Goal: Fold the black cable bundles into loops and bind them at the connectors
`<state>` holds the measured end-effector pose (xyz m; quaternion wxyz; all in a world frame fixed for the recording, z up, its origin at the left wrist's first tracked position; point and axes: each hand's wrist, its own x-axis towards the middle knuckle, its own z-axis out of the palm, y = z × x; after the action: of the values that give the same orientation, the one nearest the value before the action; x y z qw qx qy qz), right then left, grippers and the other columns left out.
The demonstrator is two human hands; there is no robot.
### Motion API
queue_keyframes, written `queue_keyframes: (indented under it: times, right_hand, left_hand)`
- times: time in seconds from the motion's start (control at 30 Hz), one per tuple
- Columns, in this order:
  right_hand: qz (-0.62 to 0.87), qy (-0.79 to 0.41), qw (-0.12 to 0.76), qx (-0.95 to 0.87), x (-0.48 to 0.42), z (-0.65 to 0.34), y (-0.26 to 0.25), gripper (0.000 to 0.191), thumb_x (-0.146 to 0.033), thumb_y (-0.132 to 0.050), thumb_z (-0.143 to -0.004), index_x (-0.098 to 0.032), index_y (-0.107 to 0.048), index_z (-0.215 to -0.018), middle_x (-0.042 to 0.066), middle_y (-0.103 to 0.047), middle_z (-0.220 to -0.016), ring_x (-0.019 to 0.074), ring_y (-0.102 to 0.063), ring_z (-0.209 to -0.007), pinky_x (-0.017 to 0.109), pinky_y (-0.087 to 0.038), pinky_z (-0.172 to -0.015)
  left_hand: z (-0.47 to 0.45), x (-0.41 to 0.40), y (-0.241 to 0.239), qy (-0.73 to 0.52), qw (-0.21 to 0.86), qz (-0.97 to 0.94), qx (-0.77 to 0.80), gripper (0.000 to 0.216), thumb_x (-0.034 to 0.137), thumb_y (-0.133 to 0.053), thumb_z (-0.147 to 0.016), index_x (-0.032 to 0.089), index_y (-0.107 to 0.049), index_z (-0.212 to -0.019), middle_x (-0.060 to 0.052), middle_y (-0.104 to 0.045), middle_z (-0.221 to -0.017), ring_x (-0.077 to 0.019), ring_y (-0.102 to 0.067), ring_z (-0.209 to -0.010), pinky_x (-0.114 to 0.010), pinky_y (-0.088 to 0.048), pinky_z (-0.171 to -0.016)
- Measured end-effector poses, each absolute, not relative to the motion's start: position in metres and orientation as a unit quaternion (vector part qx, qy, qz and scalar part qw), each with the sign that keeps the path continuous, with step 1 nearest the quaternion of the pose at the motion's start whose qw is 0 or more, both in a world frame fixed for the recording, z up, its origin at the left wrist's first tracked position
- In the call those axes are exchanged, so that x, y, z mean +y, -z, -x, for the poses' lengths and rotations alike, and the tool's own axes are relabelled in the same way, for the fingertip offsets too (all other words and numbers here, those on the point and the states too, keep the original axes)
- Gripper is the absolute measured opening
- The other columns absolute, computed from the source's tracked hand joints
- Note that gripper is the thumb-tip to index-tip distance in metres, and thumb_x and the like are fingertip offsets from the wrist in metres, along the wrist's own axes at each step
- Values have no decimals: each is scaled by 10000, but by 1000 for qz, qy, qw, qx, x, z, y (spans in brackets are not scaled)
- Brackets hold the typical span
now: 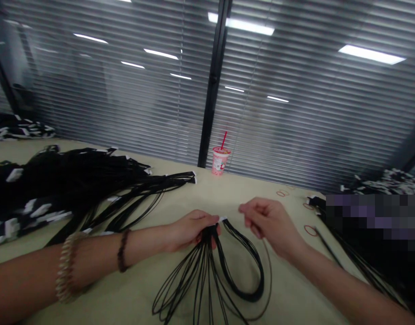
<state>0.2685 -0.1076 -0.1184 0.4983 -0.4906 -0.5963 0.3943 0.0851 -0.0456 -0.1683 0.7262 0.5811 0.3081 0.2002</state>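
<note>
My left hand (pixel 195 230) is closed around a bundle of thin black cables (pixel 207 239) near its white connector end (pixel 222 219). From this grip the cables fan out downward in loose strands, and one thicker part curves round to the right in a loop (pixel 258 289). To the right of the bundle, my right hand (pixel 266 221) is raised with thumb and fingers pinched together. A single thin brownish cable (pixel 270 275) runs up to this hand from below; its end is hidden by the fingers.
Black cable bundles with white connectors (pixel 75 176) pile up at the left. More dark cables (pixel 356 257) lie at the right, partly pixelated. Reddish rubber bands (pixel 311 230) lie on the pale table (pixel 180 198). A pink cup (pixel 220 161) with a straw stands by the window blinds (pixel 295 126).
</note>
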Motion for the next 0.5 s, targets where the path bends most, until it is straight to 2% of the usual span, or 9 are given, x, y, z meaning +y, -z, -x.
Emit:
queue_keyframes:
  times: [0.1,0.2,0.3,0.4,0.5]
  right_hand:
    - [488,-378,421,-664,-111,-249,147,224,-321,-507,-768,-122,-607,-741,-22,-495,-544,15,-391,-407,122,-293,-368]
    - [482,-334,424,-690,-111,-249,162,210,-286,-454,-793,-140,-597,-843,-7,-537,-634,28,-450,-460,131,-347,-417]
    - [482,-358,446,-664,-109,-253,171,240,-316,-466,-782,-147,-517,-946,20,-587,-740,66,-545,-522,150,-396,-432]
    - [502,-378,443,-639,-108,-253,177,256,-382,-482,-769,-139,-489,-849,26,-591,-691,101,-583,-544,157,-405,-409]
    - [535,-306,433,-657,-108,-252,181,255,-389,-451,-790,-138,-492,-779,8,-568,-612,88,-552,-486,163,-396,-418]
  left_hand:
    - [-85,-47,167,-204,722,-585,308,407,515,-496,-689,113,-542,-734,-11,-568,-537,-75,-506,-452,-167,-299,-438]
    - [-85,-47,166,-208,718,-587,312,405,514,-502,-687,114,-540,-733,-9,-566,-532,-81,-518,-469,-166,-295,-442]
    - [-85,-47,166,-209,716,-585,318,411,518,-512,-676,113,-537,-740,-12,-571,-545,-89,-527,-486,-171,-299,-448]
    - [-85,-46,167,-211,713,-587,320,434,534,-514,-664,111,-540,-756,-12,-567,-546,-90,-523,-488,-172,-294,-445]
    - [-85,-46,166,-214,706,-593,322,449,542,-510,-663,107,-545,-767,-16,-573,-567,-86,-522,-499,-167,-288,-450]
